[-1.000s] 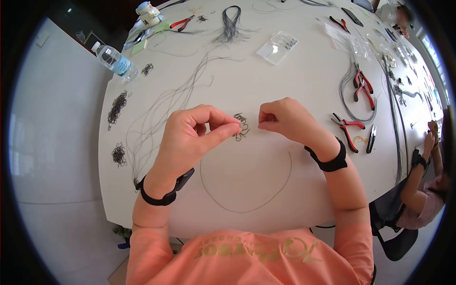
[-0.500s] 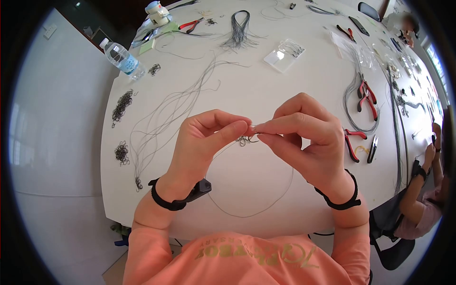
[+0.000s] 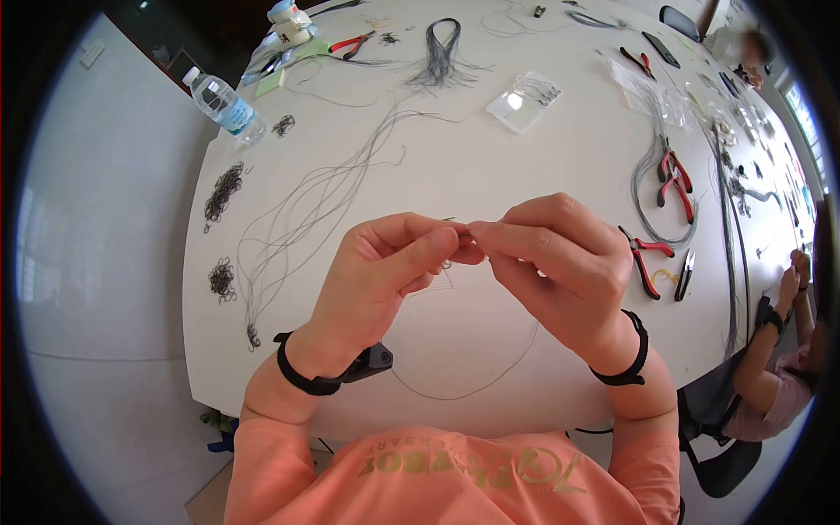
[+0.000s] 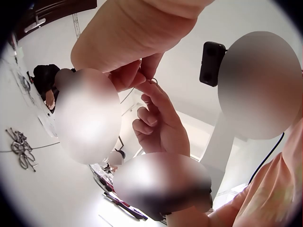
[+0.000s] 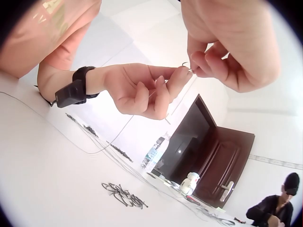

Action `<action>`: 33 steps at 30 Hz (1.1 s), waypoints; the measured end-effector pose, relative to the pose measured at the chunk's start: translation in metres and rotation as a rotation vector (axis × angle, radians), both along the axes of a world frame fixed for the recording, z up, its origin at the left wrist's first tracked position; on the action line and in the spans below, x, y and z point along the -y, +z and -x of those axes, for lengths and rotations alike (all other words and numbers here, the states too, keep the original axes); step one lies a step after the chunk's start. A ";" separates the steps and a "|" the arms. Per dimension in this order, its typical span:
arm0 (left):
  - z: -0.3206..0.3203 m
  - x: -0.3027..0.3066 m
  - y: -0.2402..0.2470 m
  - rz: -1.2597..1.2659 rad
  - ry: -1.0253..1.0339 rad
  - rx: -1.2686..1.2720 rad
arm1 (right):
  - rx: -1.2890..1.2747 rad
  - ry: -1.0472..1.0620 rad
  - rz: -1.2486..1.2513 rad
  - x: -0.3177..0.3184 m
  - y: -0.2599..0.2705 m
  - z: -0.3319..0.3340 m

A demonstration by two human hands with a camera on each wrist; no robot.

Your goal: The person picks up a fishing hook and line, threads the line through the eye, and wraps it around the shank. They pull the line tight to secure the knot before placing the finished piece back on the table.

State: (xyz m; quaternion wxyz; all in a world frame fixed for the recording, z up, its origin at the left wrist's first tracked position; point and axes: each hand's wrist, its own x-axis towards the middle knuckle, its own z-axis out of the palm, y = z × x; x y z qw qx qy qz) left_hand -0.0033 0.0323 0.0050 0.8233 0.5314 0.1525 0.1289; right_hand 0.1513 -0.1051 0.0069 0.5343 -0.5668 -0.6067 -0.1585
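1. Fingers [image 3: 433, 238] of left hand [image 3: 376, 280] and right hand [image 3: 560, 262] meeting tip to tip, both pinching one small metal hook [image 5: 185, 66], raised in the air directly above heap of hooks [image 5: 123, 195] on bench [image 3: 490, 166].
2. Thin grey wire [image 3: 446, 399] running up to the same pinch, with its slack lying as a loop on the bench just nearer the body than the heap.
3. Most likely fault: losing the hook. Held by fingertips alone; if let slip, would probably drop into the heap and vanish among look-alikes.
4. Could also lose the wire end out of the pinch, through too light a squeeze or a tug from the slack below.
5. Might snag the slack loop on the heap and drag loose hooks across the bench.
6. Possible prick from the hook's tip under hard pressure; sharpness too small to tell.
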 end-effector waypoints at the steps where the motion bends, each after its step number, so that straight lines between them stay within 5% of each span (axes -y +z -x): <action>1: 0.000 0.001 -0.001 -0.064 0.024 -0.023 | 0.088 -0.022 -0.011 0.000 0.001 0.000; 3: -0.001 0.000 -0.004 -0.092 0.037 0.002 | 0.175 -0.045 -0.022 0.000 0.001 0.001; 8: -0.003 0.004 0.000 -0.188 0.098 0.044 | -0.179 -0.053 0.310 0.011 0.021 0.003; 33: -0.002 0.008 -0.004 -0.214 0.105 0.099 | -0.179 -0.014 0.408 0.016 0.022 0.006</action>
